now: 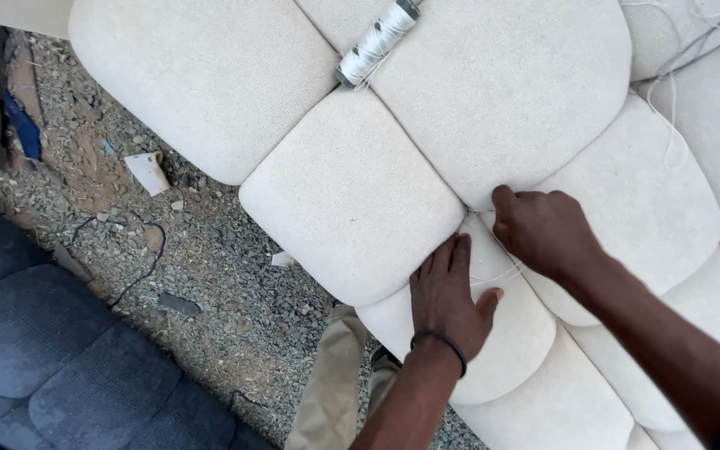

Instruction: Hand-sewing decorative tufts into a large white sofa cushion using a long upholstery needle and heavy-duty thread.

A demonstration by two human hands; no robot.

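A cream tufted cushion panel (352,192) made of puffy square sections fills the upper right. My left hand (447,292) lies flat on one lower section, fingers together, a black band on its wrist. My right hand (543,229) is closed, with its fingertips pressed into the seam where several sections meet. A thin white thread (502,271) runs from under that hand toward my left thumb. A spool of white thread (377,42) lies in a seam at the top.
Gravel ground (210,275) with scraps and a dark cord lies to the left. A dark blue cushion (43,350) fills the lower left corner. Loose threads (677,75) trail over the panel at upper right. My trouser leg (331,383) shows below.
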